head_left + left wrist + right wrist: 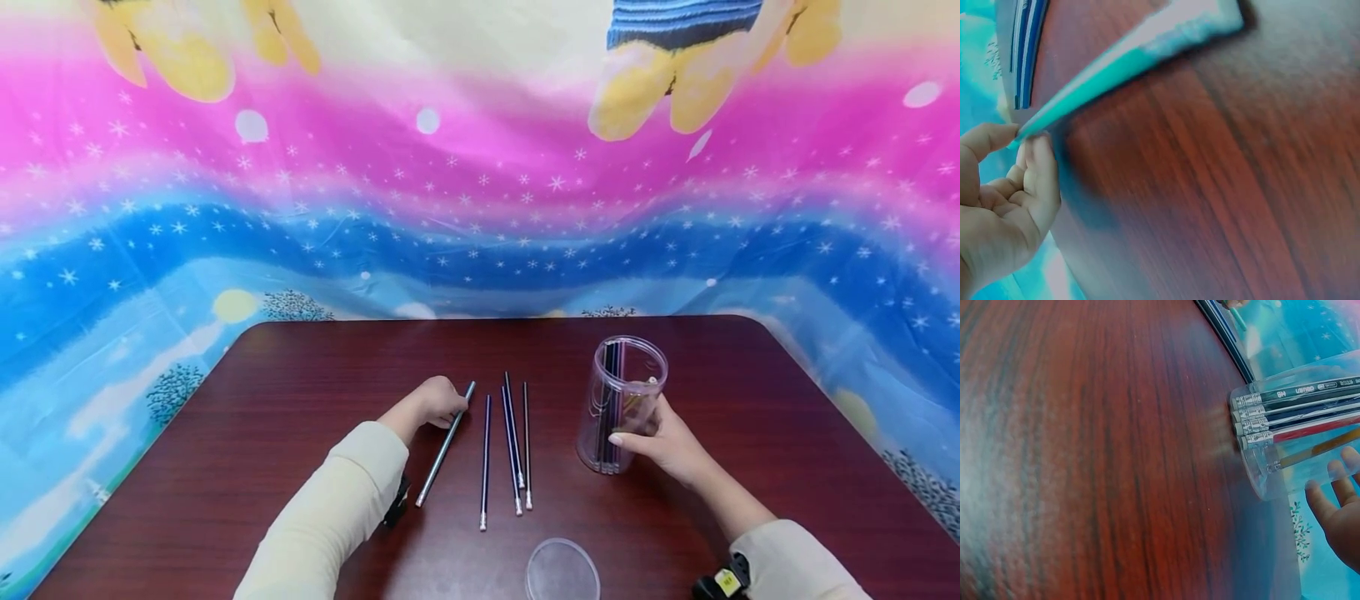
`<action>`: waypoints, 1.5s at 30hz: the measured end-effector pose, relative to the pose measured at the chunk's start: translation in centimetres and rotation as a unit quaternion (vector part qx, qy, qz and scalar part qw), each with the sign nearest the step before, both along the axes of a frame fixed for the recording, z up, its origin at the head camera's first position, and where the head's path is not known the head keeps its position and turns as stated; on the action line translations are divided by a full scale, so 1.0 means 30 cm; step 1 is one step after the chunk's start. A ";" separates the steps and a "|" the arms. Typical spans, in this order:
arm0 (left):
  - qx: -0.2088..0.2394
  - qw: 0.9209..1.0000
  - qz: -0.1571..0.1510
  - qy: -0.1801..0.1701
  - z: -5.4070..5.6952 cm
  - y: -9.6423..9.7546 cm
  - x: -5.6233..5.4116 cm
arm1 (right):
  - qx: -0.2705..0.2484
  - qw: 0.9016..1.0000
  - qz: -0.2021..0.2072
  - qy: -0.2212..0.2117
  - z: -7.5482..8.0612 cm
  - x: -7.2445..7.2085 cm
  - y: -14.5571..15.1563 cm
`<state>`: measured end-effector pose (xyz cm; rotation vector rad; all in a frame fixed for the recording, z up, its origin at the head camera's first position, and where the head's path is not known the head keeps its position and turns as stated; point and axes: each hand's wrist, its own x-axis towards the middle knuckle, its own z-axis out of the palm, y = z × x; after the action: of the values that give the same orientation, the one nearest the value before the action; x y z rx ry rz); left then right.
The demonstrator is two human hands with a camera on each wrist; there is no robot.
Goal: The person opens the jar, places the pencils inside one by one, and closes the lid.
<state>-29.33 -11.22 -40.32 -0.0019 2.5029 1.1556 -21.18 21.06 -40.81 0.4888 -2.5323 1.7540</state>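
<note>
My left hand point(440, 402) pinches a shiny green pencil point(444, 454) near its far end, between thumb and fingertips. In the left wrist view the pencil point(1107, 72) slants from the fingertips toward the camera, its near end blurred. My right hand point(663, 442) grips a clear plastic jar point(588, 433) from the right side, thumb across the front. Several pencils point(611, 408) stand inside the jar, eraser ends down; the right wrist view shows a red one point(1310, 430) and a yellow one point(1319, 448) among dark ones. Between the hands, several dark pencils point(486, 462) lie on the table.
A round clear lid point(562, 571) lies near the front edge of the dark red wooden table point(315, 367). Behind and beside the table hangs a colourful printed cloth point(480, 167) with snowflakes. Black wrist cameras point(723, 579) sit at the cuffs.
</note>
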 end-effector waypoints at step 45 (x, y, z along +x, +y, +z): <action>0.289 0.945 -0.102 0.112 0.434 0.099 0.049 | -0.010 1.000 -0.005 -0.004 -0.002 0.003 -0.002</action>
<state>-27.86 -8.24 -27.30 0.5582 2.1739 1.8281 -21.07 21.01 -40.87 0.4681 -2.5143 1.7798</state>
